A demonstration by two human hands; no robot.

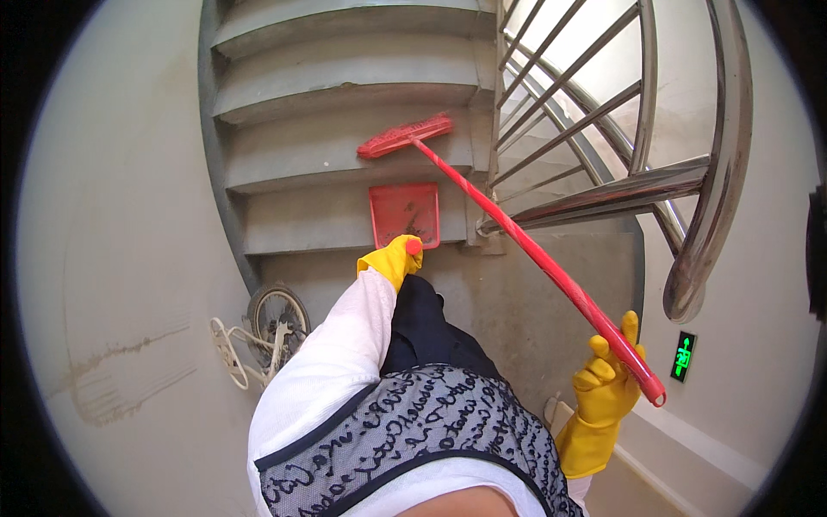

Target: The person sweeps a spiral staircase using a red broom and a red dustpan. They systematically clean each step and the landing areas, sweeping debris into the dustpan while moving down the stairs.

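My left hand (395, 257), in a yellow rubber glove, grips the upright handle of a red plastic dustpan (404, 210). The pan lies at the lower stair steps with dark dirt in it. My right hand (608, 371), gloved in yellow too, is at the upper end of a red broom's handle (536, 252); the handle rests between thumb and fingers, some of which are extended. The red bristled head of the broom (406, 136) touches a step above and behind the dustpan. A small white speck lies on that step, left of the broom head.
Concrete stairs (352, 55) rise ahead. A stainless steel railing (717, 148) borders them on the right. A bicycle (278, 329) stands by the left wall. A green lit exit sign (683, 357) is on the right wall.
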